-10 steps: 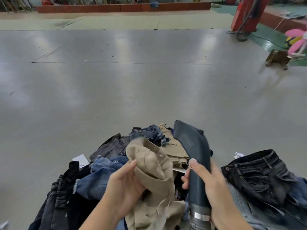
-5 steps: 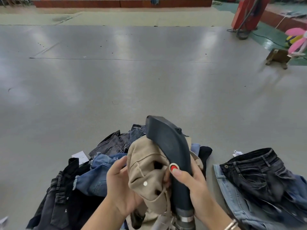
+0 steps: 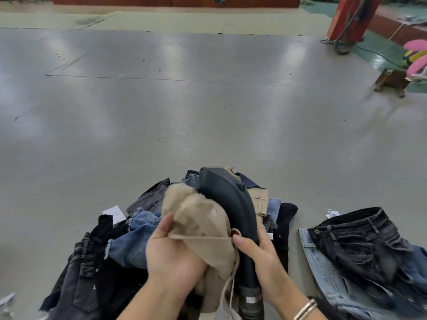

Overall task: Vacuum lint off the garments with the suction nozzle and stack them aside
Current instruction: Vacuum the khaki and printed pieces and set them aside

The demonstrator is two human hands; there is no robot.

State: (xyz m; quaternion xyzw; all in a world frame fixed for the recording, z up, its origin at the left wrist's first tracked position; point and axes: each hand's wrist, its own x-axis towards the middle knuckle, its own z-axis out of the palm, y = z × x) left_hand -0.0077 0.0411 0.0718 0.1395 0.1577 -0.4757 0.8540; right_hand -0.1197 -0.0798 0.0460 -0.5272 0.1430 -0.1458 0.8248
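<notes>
My left hand (image 3: 171, 257) grips a beige garment (image 3: 201, 225), bunched and held up over the pile. My right hand (image 3: 258, 257) holds the dark suction nozzle (image 3: 228, 204) by its handle, thumb beside the red button (image 3: 235, 233). The nozzle's curved head lies against the beige cloth's right side. Beneath both hands is a heap of denim and dark garments (image 3: 111, 255). A separate stack of jeans (image 3: 360, 245) lies on the floor to the right, dark pair on top of a light blue one.
A grey floor (image 3: 184, 112) stretches ahead. A red machine with cables (image 3: 349, 19) stands far right, with a small wooden stool (image 3: 392, 82) and pink object (image 3: 416, 56) nearby. White paper tags (image 3: 114, 212) lie by the pile.
The nozzle swung left from beside the beige garment onto it. My left hand shifted its grip and pulled the cloth taut against the nozzle head.
</notes>
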